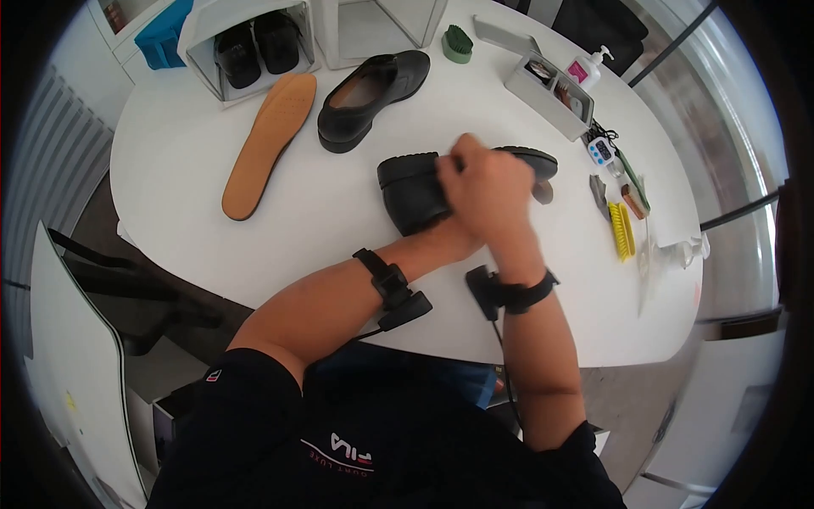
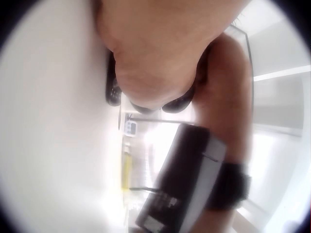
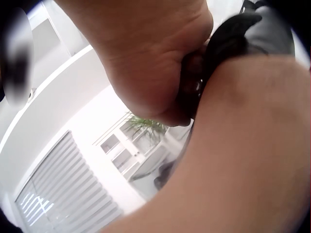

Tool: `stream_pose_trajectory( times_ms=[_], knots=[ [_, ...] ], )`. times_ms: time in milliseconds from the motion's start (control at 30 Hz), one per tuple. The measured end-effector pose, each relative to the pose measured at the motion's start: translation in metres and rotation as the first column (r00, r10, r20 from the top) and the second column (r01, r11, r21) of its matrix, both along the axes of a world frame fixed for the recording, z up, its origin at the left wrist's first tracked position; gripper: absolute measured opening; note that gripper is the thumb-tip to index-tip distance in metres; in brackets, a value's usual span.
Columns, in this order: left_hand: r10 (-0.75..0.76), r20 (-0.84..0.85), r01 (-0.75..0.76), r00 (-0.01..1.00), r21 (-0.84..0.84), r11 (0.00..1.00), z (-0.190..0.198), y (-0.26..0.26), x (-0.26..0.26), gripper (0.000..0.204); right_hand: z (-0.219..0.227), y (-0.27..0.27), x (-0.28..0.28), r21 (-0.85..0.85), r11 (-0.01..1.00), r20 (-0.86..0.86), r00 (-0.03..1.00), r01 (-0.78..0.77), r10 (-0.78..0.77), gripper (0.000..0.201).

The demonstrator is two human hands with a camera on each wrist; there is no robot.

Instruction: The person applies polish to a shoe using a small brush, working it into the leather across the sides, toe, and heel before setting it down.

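The pale box [image 1: 202, 42] holds two dark shoes [image 1: 277, 42], the shirt [image 1: 254, 424] reads FILA, the right hand [image 1: 492, 191] clamps a black shoe [image 1: 409, 193], and the left hand's [image 1: 449, 241] grip I can't tell.

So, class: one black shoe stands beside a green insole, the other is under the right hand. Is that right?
Not quite: the head view shows the insole is tan, not green. One black shoe does stand beside it, with the right hand over the other shoe.

"FILA" and "OURT LUXE" on black shirt [image 1: 407, 428], unreadable display on timer [image 1: 600, 152]
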State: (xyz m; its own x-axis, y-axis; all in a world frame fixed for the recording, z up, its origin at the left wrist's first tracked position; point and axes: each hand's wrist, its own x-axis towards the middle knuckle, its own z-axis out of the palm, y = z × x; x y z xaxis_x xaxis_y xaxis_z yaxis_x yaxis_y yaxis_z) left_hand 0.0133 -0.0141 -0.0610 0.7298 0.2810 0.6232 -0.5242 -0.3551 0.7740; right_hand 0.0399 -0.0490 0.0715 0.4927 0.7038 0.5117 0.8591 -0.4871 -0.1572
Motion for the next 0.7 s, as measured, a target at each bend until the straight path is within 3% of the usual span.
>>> stream_pose_trajectory(
  times_ms=[33,100,133,200,233,333,433,467,533,567,667,700],
  knots=[
    [0.001,-0.001,-0.001,1.0,-0.001,1.0,-0.002,0.004,0.003,0.033,-0.003,0.007,-0.013,0.037,0.994,-0.025,0.995,-0.1,0.101,0.019],
    [-0.057,-0.333,0.135,0.941,0.218,0.966,-0.005,0.017,0.007,0.032,-0.011,0.025,-0.034,0.078,0.969,-0.04,0.971,-0.232,0.236,0.017],
    [-0.052,-0.49,0.225,0.87,0.302,0.926,-0.009,0.024,0.009,0.031,-0.013,0.03,-0.039,0.081,0.969,-0.041,0.971,-0.233,0.236,0.017],
    [0.018,-0.75,0.429,0.662,0.398,0.811,-0.015,0.034,0.011,0.03,-0.017,0.034,-0.045,-0.097,0.926,-0.113,0.929,-0.364,0.353,0.016],
    [0.079,-0.841,0.533,0.535,0.408,0.741,-0.018,0.037,0.01,0.03,-0.021,0.032,-0.045,-0.038,0.9,-0.074,0.9,-0.434,0.43,0.017],
    [0.081,-0.804,0.461,0.589,0.417,0.783,-0.023,0.036,0.008,0.029,-0.008,0.007,-0.04,-0.121,0.912,-0.111,0.918,-0.392,0.38,0.015],
    [0.112,-0.742,0.353,0.661,0.438,0.827,-0.023,0.034,0.005,0.028,0.011,-0.016,-0.022,0.049,0.975,-0.186,0.958,-0.215,0.22,0.016],
    [0.12,-0.722,0.321,0.681,0.442,0.838,-0.024,0.033,0.004,0.027,0.01,-0.015,-0.023,0.045,0.975,-0.189,0.956,-0.219,0.223,0.016],
    [0.129,-0.676,0.269,0.725,0.451,0.851,-0.025,0.032,0.003,0.027,0.009,-0.016,-0.019,0.071,0.997,-0.142,0.989,-0.031,0.041,0.017],
    [0.131,-0.652,0.25,0.747,0.457,0.853,-0.025,0.032,0.003,0.027,0.005,-0.008,-0.024,0.081,0.994,-0.046,0.996,-0.073,0.077,0.014],
    [0.118,-0.57,0.218,0.813,0.486,0.846,-0.026,0.031,0.003,0.027,-0.008,0.02,-0.038,0.058,0.924,-0.03,0.924,-0.379,0.381,0.015],
    [0.101,-0.535,0.213,0.839,0.493,0.843,-0.026,0.031,0.003,0.027,-0.005,0.02,-0.035,0.06,0.936,-0.021,0.937,-0.346,0.348,0.015]
  ],
)
